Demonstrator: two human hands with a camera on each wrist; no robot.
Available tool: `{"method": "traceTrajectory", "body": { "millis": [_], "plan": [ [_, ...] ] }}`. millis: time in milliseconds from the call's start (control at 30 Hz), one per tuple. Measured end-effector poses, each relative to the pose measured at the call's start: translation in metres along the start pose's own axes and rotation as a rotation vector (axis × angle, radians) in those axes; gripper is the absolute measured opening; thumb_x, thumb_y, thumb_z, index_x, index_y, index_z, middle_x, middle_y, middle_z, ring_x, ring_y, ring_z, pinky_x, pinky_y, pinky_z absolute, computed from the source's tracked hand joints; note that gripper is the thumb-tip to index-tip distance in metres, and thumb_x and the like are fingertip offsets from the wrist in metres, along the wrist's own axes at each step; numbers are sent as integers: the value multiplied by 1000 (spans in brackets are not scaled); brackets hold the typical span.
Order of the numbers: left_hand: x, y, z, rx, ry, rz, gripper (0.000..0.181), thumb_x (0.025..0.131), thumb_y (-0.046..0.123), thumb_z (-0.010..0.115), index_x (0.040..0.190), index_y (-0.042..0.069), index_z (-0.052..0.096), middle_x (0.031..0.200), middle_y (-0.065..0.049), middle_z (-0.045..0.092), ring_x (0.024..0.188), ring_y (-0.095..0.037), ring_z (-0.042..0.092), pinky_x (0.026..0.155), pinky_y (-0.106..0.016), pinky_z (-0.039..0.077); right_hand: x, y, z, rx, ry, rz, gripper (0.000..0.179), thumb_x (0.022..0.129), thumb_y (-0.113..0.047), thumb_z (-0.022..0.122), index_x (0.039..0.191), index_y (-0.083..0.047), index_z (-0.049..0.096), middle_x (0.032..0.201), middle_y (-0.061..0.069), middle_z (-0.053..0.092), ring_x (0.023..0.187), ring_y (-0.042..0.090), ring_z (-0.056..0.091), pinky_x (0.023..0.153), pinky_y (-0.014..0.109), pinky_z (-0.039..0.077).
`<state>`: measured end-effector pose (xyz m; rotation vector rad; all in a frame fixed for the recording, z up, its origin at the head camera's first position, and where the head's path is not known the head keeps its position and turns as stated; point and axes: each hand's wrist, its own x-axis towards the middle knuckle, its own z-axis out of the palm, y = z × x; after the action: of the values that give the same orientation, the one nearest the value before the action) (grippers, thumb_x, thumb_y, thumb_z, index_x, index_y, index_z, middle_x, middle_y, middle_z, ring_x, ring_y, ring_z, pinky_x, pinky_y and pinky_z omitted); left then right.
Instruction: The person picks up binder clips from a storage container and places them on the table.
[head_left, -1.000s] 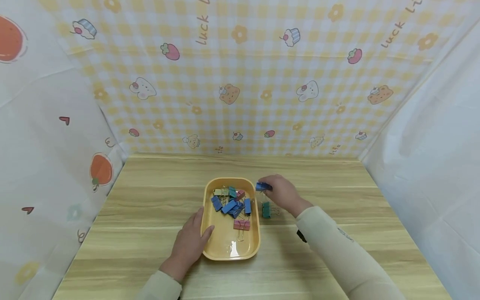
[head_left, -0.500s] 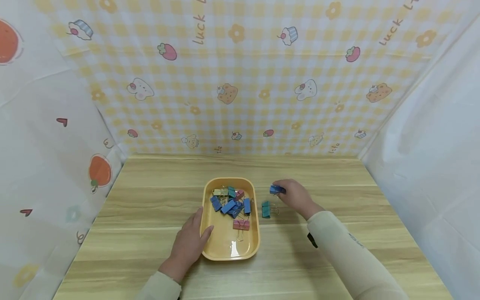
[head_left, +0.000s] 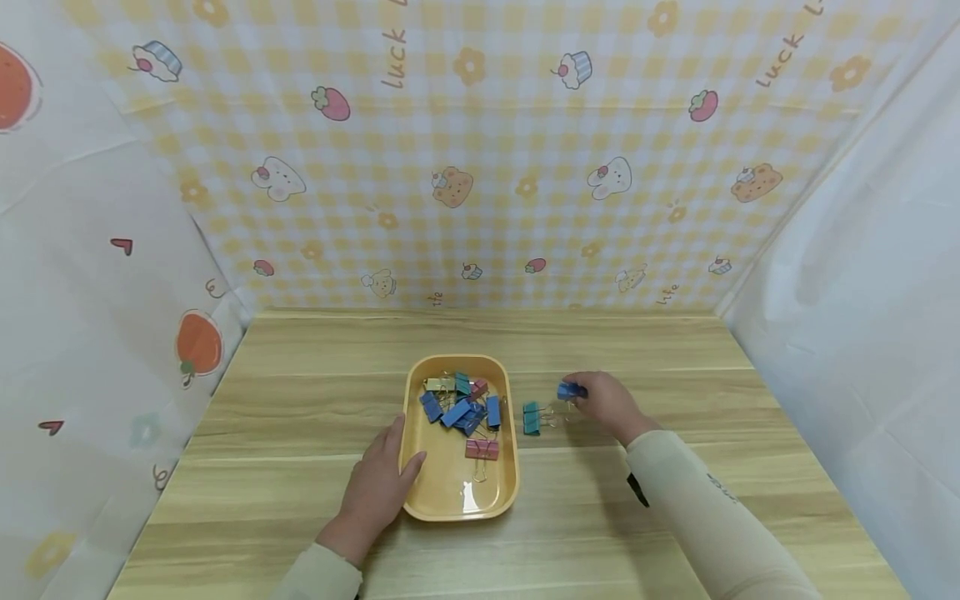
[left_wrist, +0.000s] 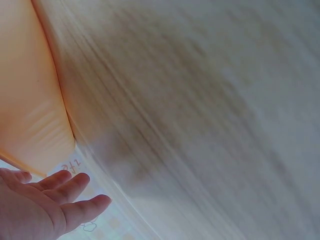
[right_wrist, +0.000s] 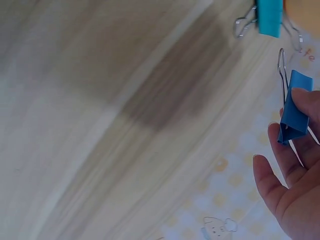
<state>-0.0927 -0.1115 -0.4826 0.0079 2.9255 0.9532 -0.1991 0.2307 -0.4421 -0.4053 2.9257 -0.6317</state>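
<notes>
Tray (head_left: 450,492) on table (head_left: 315,367), clips (head_left: 456,413) inside, seemingly overlapping, another clip (head_left: 532,419) just right

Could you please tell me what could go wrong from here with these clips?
The blue clip could slip, being only pinched by the right hand. Set down carelessly, it might knock the green clip beside the tray. Inside it, the overlapping clips might catch on each other.

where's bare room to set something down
Free: the table left of the tray and left hand, the strip between tray and patterned cloth, the tray's near end. Crowded: tray's far half, heaped with clips, and right of it by the green clip and right hand.
</notes>
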Motion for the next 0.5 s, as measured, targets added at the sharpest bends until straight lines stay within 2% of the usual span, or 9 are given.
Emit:
{"method": "traceTrajectory", "body": {
  "millis": [500],
  "plan": [
    [0,-1,1,8,-1,-5,72,98,36,54,153,4,22,144,-29,39,127,-48,43,100,-62,37,-5,17,13,23,-41,14,32,87,3,64,119,3,65,120,22,64,112,37,60,94,50,48]
  ]
}}
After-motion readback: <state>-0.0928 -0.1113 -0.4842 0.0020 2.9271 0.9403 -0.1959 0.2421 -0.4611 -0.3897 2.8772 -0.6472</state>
